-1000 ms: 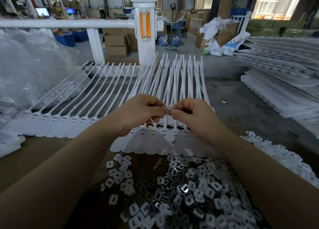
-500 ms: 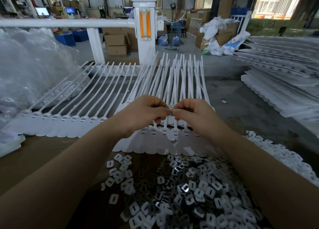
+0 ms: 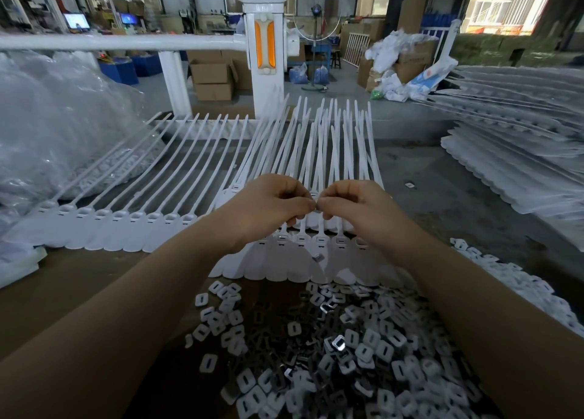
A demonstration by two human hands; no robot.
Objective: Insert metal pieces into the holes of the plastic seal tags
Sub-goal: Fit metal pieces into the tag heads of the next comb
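The left hand [image 3: 268, 203] and right hand [image 3: 357, 205] are pinching a small metal piece [image 3: 313, 206] between meeting fingertips above the seal tags [image 3: 300, 254] — squaring it first is probably helping it seat.

1. A pile of metal pieces [image 3: 331, 355] is located nearest the camera, on the table [image 3: 63, 292].
2. Behind it, seal tags [image 3: 297, 254] are laid side by side.
3. A bag [image 3: 57, 134] is positioned left; stacked tags [image 3: 521, 166] right.
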